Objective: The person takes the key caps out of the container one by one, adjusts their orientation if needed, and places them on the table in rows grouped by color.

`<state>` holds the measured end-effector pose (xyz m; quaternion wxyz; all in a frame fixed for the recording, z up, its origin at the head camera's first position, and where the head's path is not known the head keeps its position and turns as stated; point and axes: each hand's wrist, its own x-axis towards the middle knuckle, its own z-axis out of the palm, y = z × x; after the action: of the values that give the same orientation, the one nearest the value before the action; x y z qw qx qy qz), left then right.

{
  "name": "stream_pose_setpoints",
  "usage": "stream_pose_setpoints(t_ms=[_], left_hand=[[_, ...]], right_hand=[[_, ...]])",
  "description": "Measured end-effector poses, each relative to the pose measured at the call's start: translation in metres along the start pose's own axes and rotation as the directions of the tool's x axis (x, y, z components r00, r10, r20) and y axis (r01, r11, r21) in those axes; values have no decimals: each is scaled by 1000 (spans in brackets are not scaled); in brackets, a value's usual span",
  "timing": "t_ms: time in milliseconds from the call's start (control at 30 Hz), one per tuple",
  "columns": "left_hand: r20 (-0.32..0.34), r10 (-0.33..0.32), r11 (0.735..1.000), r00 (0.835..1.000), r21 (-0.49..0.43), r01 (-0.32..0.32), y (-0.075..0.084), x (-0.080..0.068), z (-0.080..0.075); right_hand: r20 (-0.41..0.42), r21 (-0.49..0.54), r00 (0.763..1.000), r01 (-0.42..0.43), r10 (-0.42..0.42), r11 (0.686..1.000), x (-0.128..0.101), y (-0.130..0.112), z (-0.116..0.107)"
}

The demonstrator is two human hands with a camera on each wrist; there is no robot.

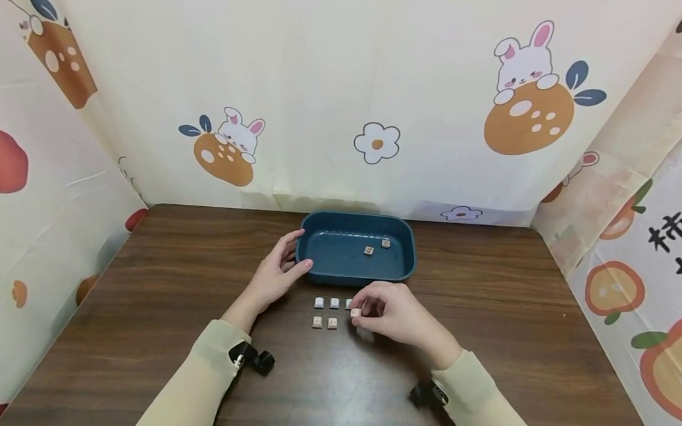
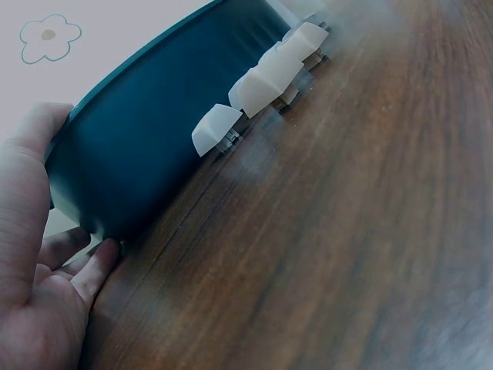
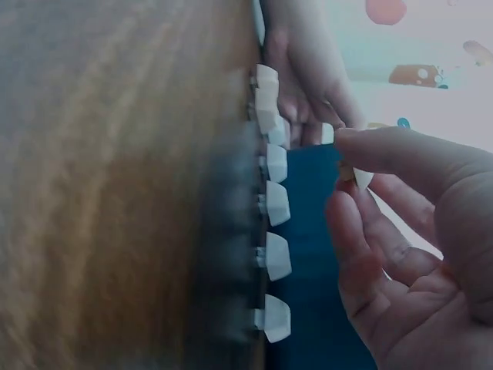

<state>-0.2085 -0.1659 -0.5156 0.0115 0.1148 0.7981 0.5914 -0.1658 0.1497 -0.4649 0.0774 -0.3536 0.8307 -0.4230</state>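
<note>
Between its thumb and fingertips, my right hand (image 1: 396, 312) pinches a small cream keycap (image 1: 356, 313), held just above the table. My left hand (image 1: 271, 274) rests at the left end of a dark blue tray (image 1: 356, 281). Its thumb and relaxed fingers touch the tray's outside near the front left corner. Before the tray stand white keycaps (image 1: 319, 302) in a row, partly hidden by my right hand. Two cream keycaps (image 1: 317, 322) sit in a nearer row. In the right wrist view, several keycaps (image 3: 278, 257) stand lined up, stems beneath them.
Two small brownish pieces, one nearer (image 1: 369, 250) and one farther (image 1: 386, 243), lie inside the tray at its right. The wooden table (image 1: 163, 293) reaches back to a printed curtain (image 1: 327, 73). Each sleeve cuff carries a black wrist camera (image 1: 259, 360).
</note>
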Motion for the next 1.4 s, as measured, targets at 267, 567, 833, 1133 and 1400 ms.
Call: stream_pose_setpoints(t_ms=[267, 567, 833, 1133, 1400], left_hand=[[0, -5, 1000, 1000, 0, 5, 1, 0, 0], [2, -11, 1000, 1000, 5, 11, -1, 0, 0], [0, -2, 1000, 1000, 5, 2, -1, 1, 0], [-3, 5, 1000, 1000, 9, -5, -3, 1, 0], [-5, -3, 1000, 1000, 11, 3, -1, 1, 0]], right_hand=[[35, -55, 999, 17, -15, 998, 2, 2, 14], [74, -28, 996, -45, 47, 999, 2, 3, 18], [84, -79, 995, -49, 56, 996, 3, 4, 21], [65, -134, 997, -32, 41, 990, 3, 2, 23], [65, -150, 996, -50, 61, 987, 3, 4, 22]])
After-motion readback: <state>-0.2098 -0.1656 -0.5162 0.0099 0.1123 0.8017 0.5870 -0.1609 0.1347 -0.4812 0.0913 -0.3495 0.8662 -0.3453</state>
